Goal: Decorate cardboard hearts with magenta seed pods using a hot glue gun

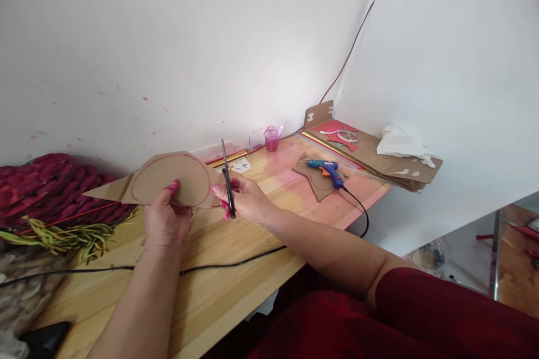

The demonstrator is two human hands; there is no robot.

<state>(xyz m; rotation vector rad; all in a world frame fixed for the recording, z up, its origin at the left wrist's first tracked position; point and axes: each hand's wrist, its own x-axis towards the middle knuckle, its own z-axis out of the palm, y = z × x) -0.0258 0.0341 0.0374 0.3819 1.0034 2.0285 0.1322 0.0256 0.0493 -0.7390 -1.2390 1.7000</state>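
Note:
My left hand [165, 219] pinches the lower edge of a brown cardboard piece [168, 179] with a red circle drawn on it, holding it up over the wooden table [227, 286]. My right hand [244, 199] is closed on black scissors [227, 179], whose blades point up at the cardboard's right edge. Both hands have pink-painted nails.
A blue glue gun [326, 169] lies on a cardboard scrap at the right, its black cable [236, 261] running across the table. A pink cup [272, 138] stands by the wall. Stacked cardboard and red sheets [379, 157] lie far right. Dark red and green yarn [50, 202] is heaped at the left.

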